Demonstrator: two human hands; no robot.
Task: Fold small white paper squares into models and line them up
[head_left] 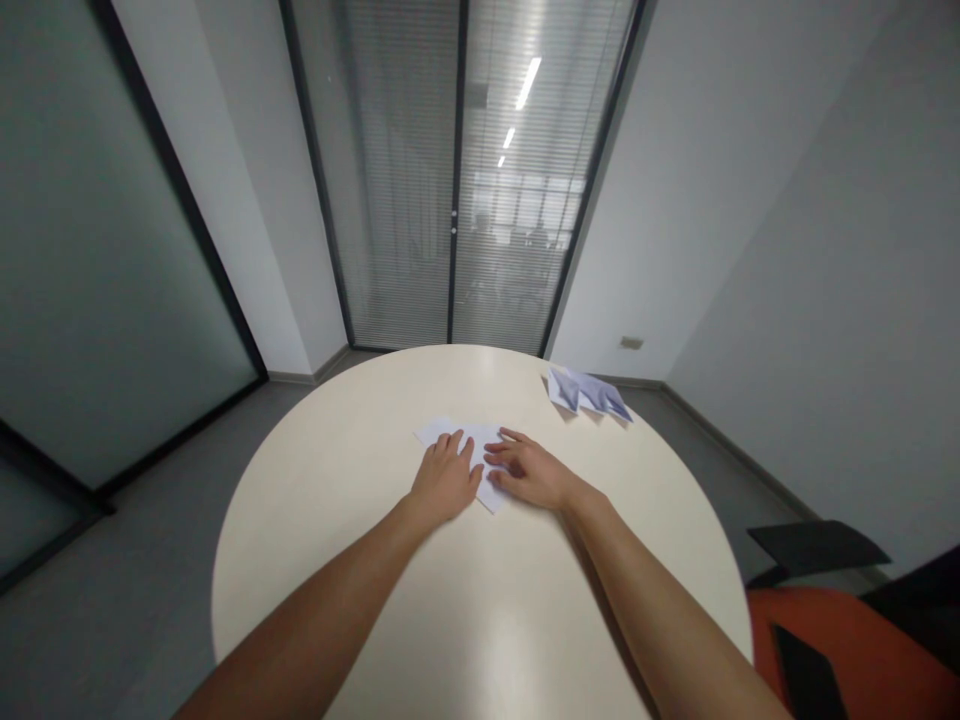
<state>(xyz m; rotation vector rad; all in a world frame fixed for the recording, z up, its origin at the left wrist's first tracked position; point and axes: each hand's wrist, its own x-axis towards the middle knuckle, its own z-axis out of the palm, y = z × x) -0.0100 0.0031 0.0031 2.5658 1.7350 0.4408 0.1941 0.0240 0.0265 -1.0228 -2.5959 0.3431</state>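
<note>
A folded sheet of white paper (486, 436) lies flat near the middle of the round table, with a pointed corner towards me and another at its far left. On its left part rests my left hand (444, 478), palm down, fingers stretched out. My right hand (531, 473) touches the right side of the paper, its fingers apart and slightly bent. Both hands cover part of the sheet, so its full outline is hidden.
Several folded white paper pieces (589, 393) stand at the table's far right edge. The round cream table (322, 520) fills the middle. An orange chair with black armrests (840, 650) is at the right. Beyond stands a glass partition with blinds (397, 200).
</note>
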